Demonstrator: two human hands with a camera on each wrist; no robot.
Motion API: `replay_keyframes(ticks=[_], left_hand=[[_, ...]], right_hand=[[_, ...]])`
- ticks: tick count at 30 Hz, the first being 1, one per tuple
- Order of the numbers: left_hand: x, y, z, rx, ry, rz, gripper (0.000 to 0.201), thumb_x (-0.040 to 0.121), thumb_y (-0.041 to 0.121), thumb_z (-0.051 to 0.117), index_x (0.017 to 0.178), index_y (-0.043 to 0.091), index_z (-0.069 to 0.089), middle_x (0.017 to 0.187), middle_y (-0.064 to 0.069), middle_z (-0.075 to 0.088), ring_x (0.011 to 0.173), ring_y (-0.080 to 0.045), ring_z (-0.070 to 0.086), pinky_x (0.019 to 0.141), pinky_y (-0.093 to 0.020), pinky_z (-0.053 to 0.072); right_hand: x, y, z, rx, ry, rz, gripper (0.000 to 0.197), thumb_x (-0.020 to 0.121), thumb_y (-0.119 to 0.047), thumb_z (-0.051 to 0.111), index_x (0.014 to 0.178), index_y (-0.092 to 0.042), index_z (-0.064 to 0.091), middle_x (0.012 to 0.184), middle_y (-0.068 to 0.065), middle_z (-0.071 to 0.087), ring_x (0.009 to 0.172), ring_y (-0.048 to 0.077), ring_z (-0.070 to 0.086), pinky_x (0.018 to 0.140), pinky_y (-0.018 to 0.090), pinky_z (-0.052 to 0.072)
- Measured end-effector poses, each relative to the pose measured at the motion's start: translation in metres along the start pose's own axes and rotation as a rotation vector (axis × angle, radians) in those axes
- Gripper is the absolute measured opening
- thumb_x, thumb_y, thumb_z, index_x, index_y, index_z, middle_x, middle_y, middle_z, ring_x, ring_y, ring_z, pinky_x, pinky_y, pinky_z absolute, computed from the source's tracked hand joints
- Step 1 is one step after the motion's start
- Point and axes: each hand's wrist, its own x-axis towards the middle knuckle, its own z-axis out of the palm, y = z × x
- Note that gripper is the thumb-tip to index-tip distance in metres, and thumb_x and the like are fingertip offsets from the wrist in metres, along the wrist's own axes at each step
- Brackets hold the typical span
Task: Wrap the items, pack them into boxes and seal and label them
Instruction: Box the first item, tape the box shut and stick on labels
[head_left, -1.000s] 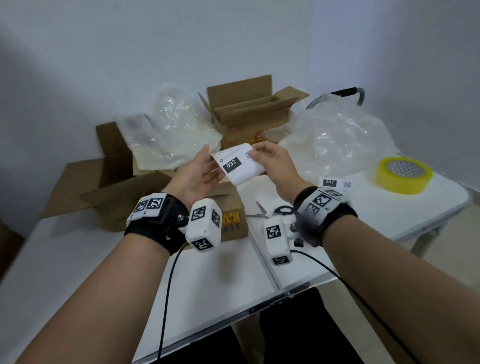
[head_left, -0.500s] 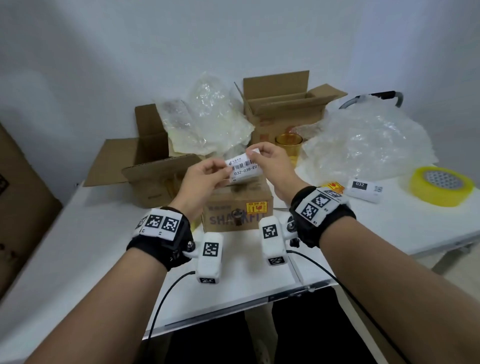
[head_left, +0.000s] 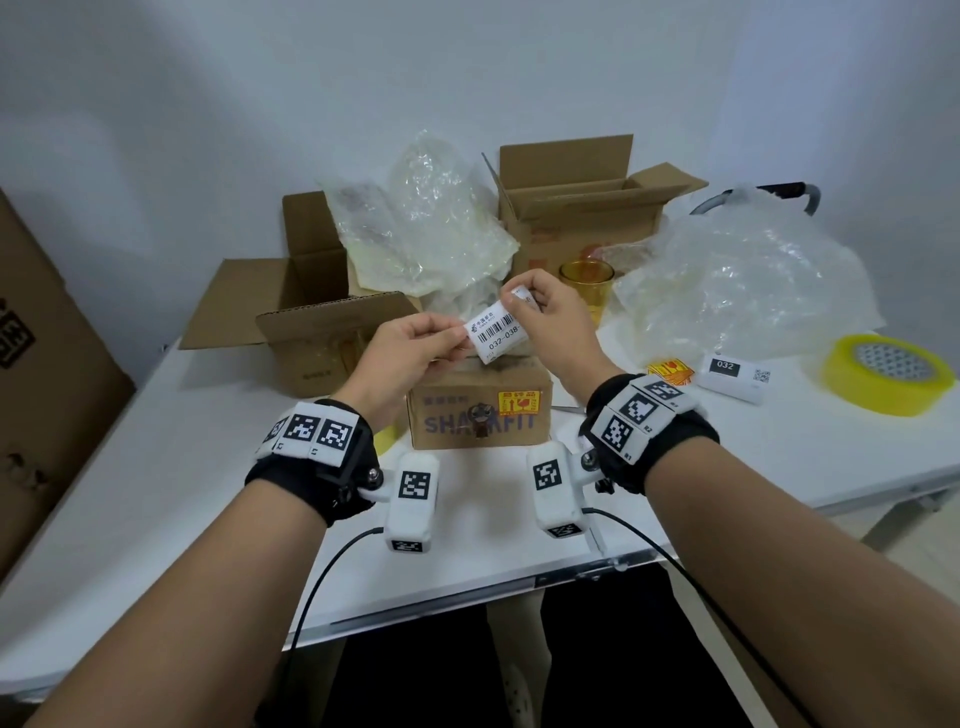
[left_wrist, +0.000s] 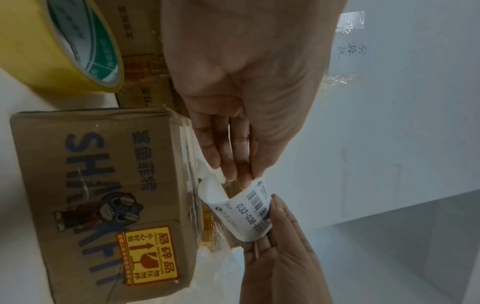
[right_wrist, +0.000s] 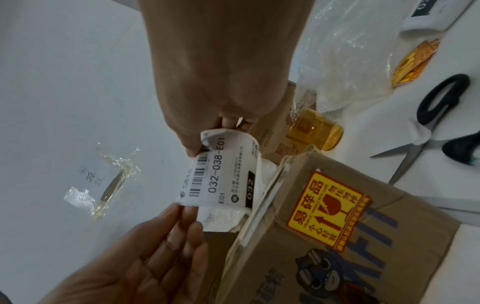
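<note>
Above the sealed box (head_left: 480, 410), the left hand (head_left: 410, 353) and right hand (head_left: 553, 317) each pinch an end of the shipping label (head_left: 496, 332), seemingly peeling its backing. Labelling is under way; next, press it flat onto the box top.

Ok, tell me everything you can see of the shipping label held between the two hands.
The shipping label is a small white paper slip printed with a barcode, "032-038-E01" and a black tab reading "032". It curves in the air above the closed SHARKFIT box, not touching it. The left hand pinches one end; the right hand pinches the other, where a corner curls back as if peeling. Its smaller print is too fine to read.
</note>
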Motion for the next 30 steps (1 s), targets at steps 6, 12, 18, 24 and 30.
replay_keyframes(ticks=[6, 12, 18, 24, 30], left_hand=[[0.001, 0.006, 0.001, 0.111, -0.053, -0.006, 0.013, 0.093, 0.012, 0.063, 0.101, 0.004, 0.070, 0.089, -0.004, 0.075, 0.081, -0.012, 0.063, 0.081, -0.027, 0.052], [0.007, 0.011, 0.004, -0.035, 0.070, 0.003, 0.012, 0.095, 0.014, 0.060, 0.092, 0.007, 0.070, 0.083, -0.001, 0.073, 0.076, -0.010, 0.065, 0.079, -0.026, 0.054], [0.011, 0.010, 0.012, -0.099, 0.084, 0.017, 0.011, 0.095, 0.015, 0.060, 0.090, 0.010, 0.068, 0.088, -0.003, 0.072, 0.075, -0.010, 0.063, 0.078, -0.025, 0.052], [0.016, 0.017, 0.017, -0.085, 0.041, 0.032, 0.022, 0.096, 0.017, 0.061, 0.109, 0.000, 0.066, 0.087, -0.001, 0.073, 0.082, -0.011, 0.067, 0.080, -0.023, 0.055], [0.018, 0.018, 0.024, -0.046, 0.048, 0.029, 0.013, 0.094, 0.016, 0.064, 0.102, 0.008, 0.071, 0.094, -0.006, 0.074, 0.087, -0.012, 0.069, 0.082, -0.025, 0.054]], right_hand=[[0.004, -0.006, 0.001, -0.129, 0.022, -0.050, 0.013, 0.093, -0.022, 0.060, 0.106, -0.026, 0.062, 0.101, -0.005, 0.067, 0.091, 0.014, 0.065, 0.075, 0.042, 0.058], [0.011, -0.010, 0.003, -0.533, 0.098, -0.251, 0.042, 0.088, -0.025, 0.065, 0.127, -0.029, 0.054, 0.129, -0.007, 0.050, 0.120, 0.014, 0.041, 0.099, 0.033, 0.036], [0.002, -0.012, 0.014, -0.343, 0.010, -0.215, 0.015, 0.091, -0.012, 0.063, 0.098, -0.016, 0.075, 0.099, -0.003, 0.070, 0.091, 0.008, 0.061, 0.084, 0.024, 0.050], [0.006, -0.015, 0.012, -0.076, -0.037, -0.014, 0.017, 0.092, -0.011, 0.064, 0.105, -0.007, 0.074, 0.097, 0.007, 0.073, 0.087, 0.011, 0.070, 0.074, 0.026, 0.060], [0.000, -0.012, 0.007, -0.018, -0.001, -0.004, 0.017, 0.091, -0.010, 0.064, 0.102, -0.009, 0.076, 0.091, 0.001, 0.075, 0.087, 0.010, 0.070, 0.084, 0.026, 0.056]])
